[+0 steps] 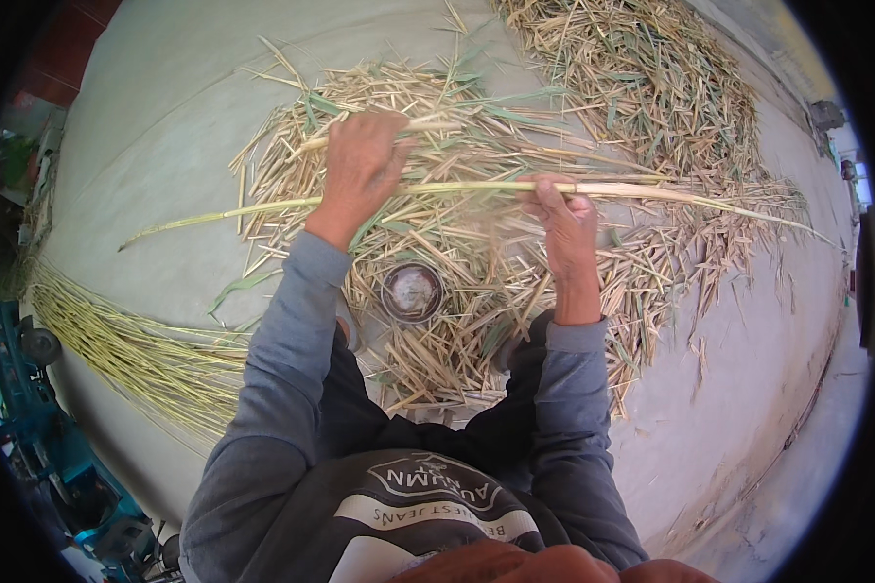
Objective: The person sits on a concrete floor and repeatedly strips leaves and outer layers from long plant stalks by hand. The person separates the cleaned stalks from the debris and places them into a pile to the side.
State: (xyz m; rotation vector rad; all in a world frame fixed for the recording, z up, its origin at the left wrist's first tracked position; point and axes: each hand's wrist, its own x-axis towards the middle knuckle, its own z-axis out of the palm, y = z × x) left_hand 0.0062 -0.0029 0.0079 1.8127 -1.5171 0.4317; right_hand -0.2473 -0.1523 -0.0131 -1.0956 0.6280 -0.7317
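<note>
A long green-yellow stalk (457,187) runs nearly level across the view, its thin ends reaching far left and far right. My right hand (561,209) pinches it between thumb and fingers, right of the middle, where paler sheath covers it. My left hand (363,165) is over the stalk's left part, back upward and fingers curled. A pale strip of dry sheath (433,126) sticks out beside its fingers and seems to be in its grip; the fingertips are hidden. Below the stalk, a small round metal bowl (413,292) sits among the cut pieces.
Loose cut sheaths and leaves (399,87) cover the floor around my feet. A bigger heap (651,83) lies at the far right. A bundle of long thin stalks (146,345) rests at the left. Teal machinery (68,466) stands at the lower left edge.
</note>
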